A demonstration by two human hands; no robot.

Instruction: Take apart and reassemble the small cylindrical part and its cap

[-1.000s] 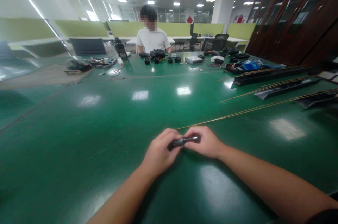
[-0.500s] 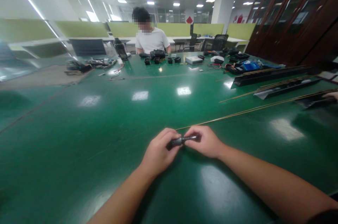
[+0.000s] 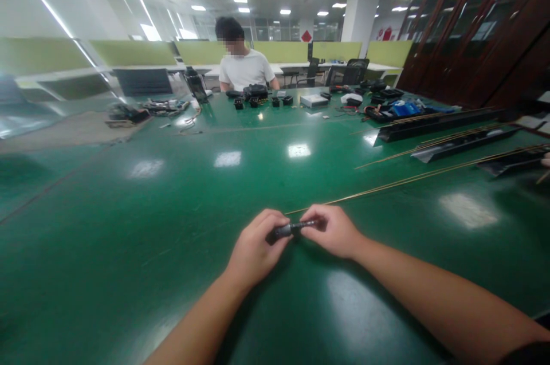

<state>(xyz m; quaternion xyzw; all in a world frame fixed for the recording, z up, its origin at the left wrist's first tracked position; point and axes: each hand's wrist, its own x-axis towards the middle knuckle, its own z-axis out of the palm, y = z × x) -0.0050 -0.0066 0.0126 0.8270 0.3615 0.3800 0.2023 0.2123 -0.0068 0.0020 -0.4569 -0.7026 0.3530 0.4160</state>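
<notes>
A short, dark pen-like tool (image 3: 283,231) with a grey middle section is held level just above the green table. Its thicker end sits in my left hand (image 3: 256,247), closed between thumb and fingers. On the thinner end, my right hand (image 3: 333,230) pinches with thumb and forefinger. The fingers cover both ends, so the exact kind of tool cannot be made out. Just beyond my hands, long thin brass-coloured rods (image 3: 378,187) run off to the right.
Dark metal channels (image 3: 464,144) with more rods lie at the right, where another person's hand (image 3: 545,161) shows at the edge. Across the green table (image 3: 180,199) sits a person in a white shirt (image 3: 244,70), near small black parts (image 3: 281,101) and a white box (image 3: 313,100).
My left hand has shifted slightly left, and a little more of the tool's thin part shows between my hands. The other person's hand at the right edge has drawn back.
</notes>
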